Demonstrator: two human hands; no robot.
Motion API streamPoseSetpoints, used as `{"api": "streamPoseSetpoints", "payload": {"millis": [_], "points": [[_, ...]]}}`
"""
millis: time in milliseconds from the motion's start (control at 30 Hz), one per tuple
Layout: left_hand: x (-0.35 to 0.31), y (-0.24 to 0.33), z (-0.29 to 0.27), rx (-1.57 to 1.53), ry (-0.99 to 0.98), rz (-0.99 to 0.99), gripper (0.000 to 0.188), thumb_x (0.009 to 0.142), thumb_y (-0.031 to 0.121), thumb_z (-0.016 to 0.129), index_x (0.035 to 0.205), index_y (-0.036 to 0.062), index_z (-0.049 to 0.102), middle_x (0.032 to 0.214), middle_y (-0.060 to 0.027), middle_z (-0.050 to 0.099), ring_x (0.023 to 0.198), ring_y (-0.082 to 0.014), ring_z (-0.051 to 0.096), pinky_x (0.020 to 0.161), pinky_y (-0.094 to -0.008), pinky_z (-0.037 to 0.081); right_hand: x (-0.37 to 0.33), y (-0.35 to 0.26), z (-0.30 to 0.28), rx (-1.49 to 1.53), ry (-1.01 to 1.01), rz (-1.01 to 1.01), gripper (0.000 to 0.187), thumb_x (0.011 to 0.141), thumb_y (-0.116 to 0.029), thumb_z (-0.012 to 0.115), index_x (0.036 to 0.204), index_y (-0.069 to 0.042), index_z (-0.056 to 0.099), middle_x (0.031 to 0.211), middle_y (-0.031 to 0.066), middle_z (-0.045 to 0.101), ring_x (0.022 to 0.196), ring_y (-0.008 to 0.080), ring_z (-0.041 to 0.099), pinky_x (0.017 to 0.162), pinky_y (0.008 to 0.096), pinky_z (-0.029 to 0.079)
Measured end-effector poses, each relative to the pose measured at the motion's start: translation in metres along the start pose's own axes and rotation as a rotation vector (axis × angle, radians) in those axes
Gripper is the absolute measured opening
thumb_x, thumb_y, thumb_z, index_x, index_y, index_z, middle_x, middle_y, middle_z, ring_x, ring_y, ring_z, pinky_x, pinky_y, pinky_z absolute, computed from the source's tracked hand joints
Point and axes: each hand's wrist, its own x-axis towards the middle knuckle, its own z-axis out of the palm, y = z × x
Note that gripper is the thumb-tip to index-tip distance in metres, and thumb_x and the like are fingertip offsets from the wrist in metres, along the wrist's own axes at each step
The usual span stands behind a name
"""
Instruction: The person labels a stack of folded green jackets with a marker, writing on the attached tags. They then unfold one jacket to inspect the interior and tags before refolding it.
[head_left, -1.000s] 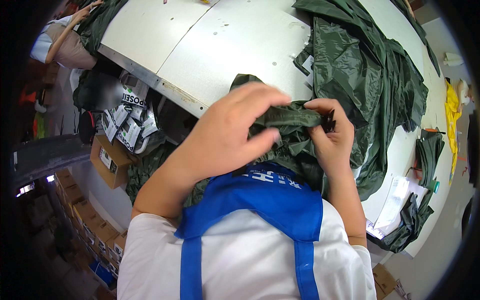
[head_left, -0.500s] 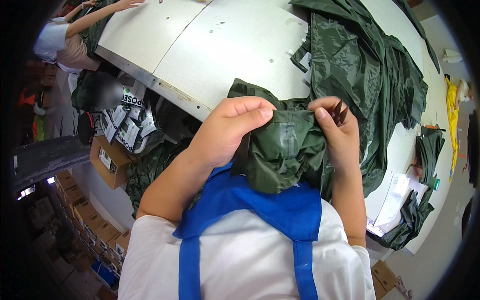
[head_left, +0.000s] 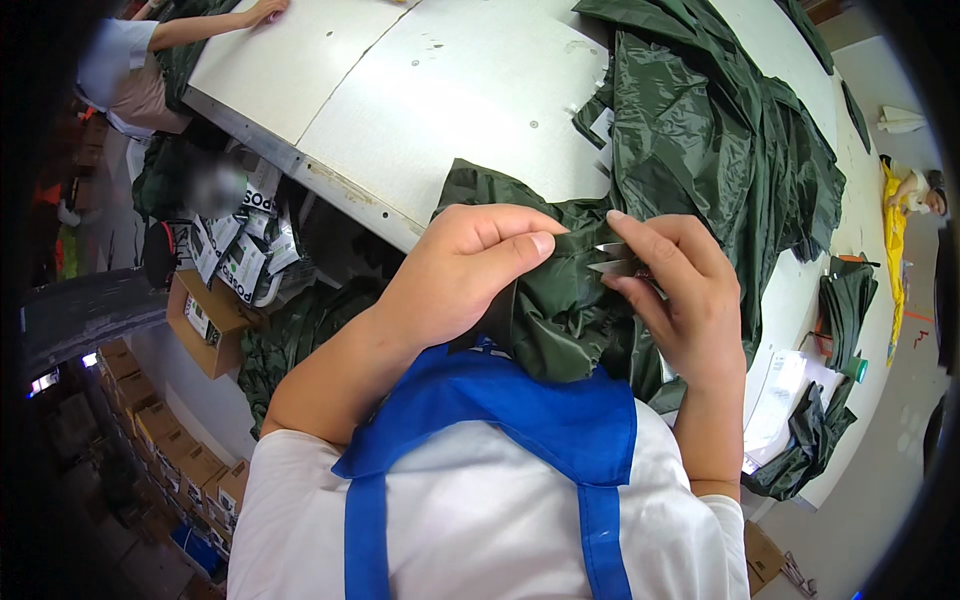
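A dark green, shiny garment [head_left: 560, 310] is bunched up and held off the desk [head_left: 450, 110] edge, close to the chest. Small metal snips [head_left: 612, 258], their two pointed blades slightly parted, touch a pinched fold of it.

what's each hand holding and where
Left hand pinches a fold of the dark green cloth near its upper edge. Right hand holds small metal snips by the handle, blades pointing at the cloth.

Single head-worn fisheye view, looking steeply down, close over table [head_left: 450, 90]
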Motion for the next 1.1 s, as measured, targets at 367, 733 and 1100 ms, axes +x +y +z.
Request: {"api": "streamPoseSetpoints", "payload": {"millis": [367,733,1100], "points": [[0.002,-0.005,0.005,0.076,0.030,0.040,0.024,0.093,0.012,0.053,0.102,-0.0064,0.064,0.084,-0.0023,0.066,0.076,-0.0050,0.056,0.071,-0.0211,0.047,-0.001,0.000,0.008,0.031,0.036,0.000,0.040,0.068,-0.009,0.074,0.107,-0.006,0.067,0.082,0.0093,0.062,0.074,0.0262,0.060,0.067,0.0350,0.048],[0.004,-0.012,-0.005,-0.280,-0.069,-0.018,0.022,0.093,0.011,0.050,0.105,-0.0042,0.060,0.096,-0.0072,0.065,0.088,-0.0109,0.059,0.082,-0.0250,0.047,-0.020,0.043,0.024,1.049,0.305,0.565,0.037,0.083,-0.008,0.062,0.119,0.002,0.058,0.094,0.0029,0.059,0.070,0.0048,0.049,0.062,0.0171,0.038],[0.008,-0.010,-0.009,-0.356,-0.114,-0.016,0.022,0.090,0.014,0.056,0.102,-0.0035,0.059,0.092,-0.0079,0.064,0.083,-0.0119,0.061,0.077,-0.0249,0.049,-0.018,0.024,0.024,1.327,-0.022,0.711,0.010,0.083,-0.014,0.066,0.087,-0.006,0.060,0.069,-0.0080,0.050,0.058,0.0006,0.039,0.051,0.0174,0.029]]}}
